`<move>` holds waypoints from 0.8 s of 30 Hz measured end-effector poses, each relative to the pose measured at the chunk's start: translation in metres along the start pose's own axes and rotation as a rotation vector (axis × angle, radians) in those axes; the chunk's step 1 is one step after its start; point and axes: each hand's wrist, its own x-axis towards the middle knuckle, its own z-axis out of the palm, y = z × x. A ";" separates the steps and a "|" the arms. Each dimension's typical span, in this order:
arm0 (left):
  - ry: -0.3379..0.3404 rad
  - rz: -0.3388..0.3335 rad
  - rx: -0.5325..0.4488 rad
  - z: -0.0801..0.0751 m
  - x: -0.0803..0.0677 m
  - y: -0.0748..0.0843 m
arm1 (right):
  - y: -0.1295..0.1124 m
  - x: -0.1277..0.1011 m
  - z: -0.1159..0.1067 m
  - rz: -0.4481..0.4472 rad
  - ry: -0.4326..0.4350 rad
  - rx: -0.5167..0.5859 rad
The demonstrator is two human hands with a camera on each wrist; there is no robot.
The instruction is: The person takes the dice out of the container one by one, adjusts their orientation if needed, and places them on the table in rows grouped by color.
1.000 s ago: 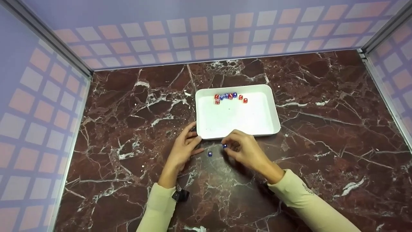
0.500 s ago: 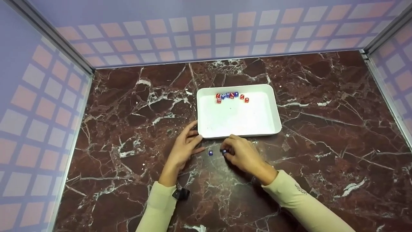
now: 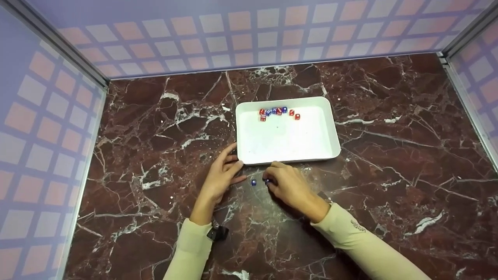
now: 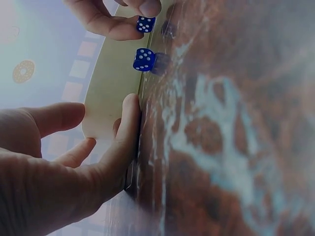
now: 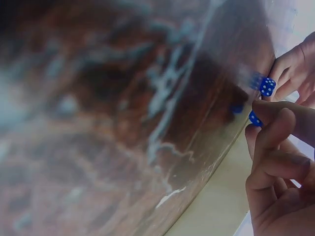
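Pinching a blue die (image 4: 145, 24), the right hand (image 3: 290, 187) works while the left hand (image 3: 220, 179) rests open against the unmarked white tray (image 3: 330, 128).

Both hands low: left hand (image 3: 221, 177) flat, fingers straight; right hand (image 3: 288, 186) curled, fingertips pinched.

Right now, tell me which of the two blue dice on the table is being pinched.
The blue die under the right hand's fingers, pinched there. The other blue die lies free on the marble, between both hands, touched by neither.
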 end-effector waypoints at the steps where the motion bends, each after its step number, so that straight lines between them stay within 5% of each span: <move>1: 0.000 -0.001 -0.003 0.000 0.000 0.000 | 0.000 0.000 0.000 -0.002 0.001 0.003; 24: 0.005 0.005 0.010 -0.002 -0.002 0.000 | -0.003 -0.001 -0.004 0.028 -0.020 -0.006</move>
